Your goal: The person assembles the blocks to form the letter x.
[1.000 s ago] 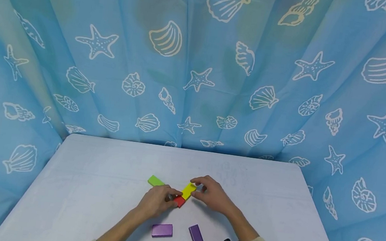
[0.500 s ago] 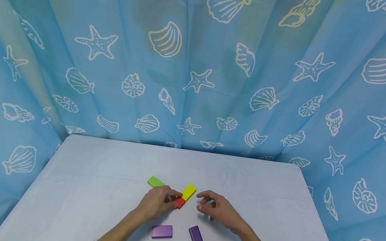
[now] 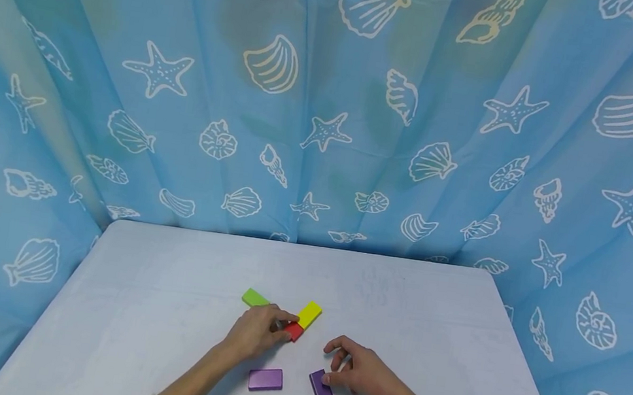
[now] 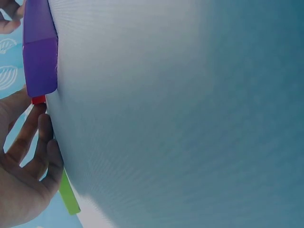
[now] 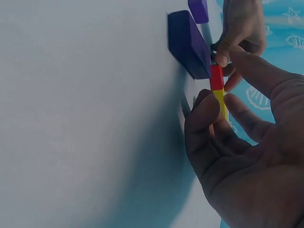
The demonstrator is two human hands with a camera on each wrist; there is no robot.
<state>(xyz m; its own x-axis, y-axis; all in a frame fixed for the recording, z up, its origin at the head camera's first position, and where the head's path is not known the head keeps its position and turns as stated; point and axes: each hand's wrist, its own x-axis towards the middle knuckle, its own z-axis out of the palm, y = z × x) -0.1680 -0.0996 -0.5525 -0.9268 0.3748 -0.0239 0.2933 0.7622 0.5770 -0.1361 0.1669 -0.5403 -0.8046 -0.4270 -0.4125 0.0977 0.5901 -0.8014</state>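
My left hand [image 3: 253, 333] pinches a small red block [image 3: 294, 332] between thumb and fingers, hiding part of it. End to end with the red block lies a yellow block [image 3: 310, 315], the two making a slanted line. Behind the left hand a green block [image 3: 254, 297] is partly covered. My right hand [image 3: 364, 373] hovers at a dark purple block [image 3: 322, 392], its thumb overlapping the block's upper right side in the head view. Its fingers are loosely bent and spread around nothing; the right wrist view shows the dark purple block [image 5: 187, 42] just beyond them.
A lighter purple block [image 3: 266, 380] lies flat between the forearms, left of the dark one. All blocks rest on a white-covered table [image 3: 165, 271]. A blue curtain [image 3: 319, 178] with shells and starfish hangs behind the table and along both sides.
My right hand has let go of the yellow block, moved away to the right, then come down toward the dark purple block. The left hand stays on the red block.
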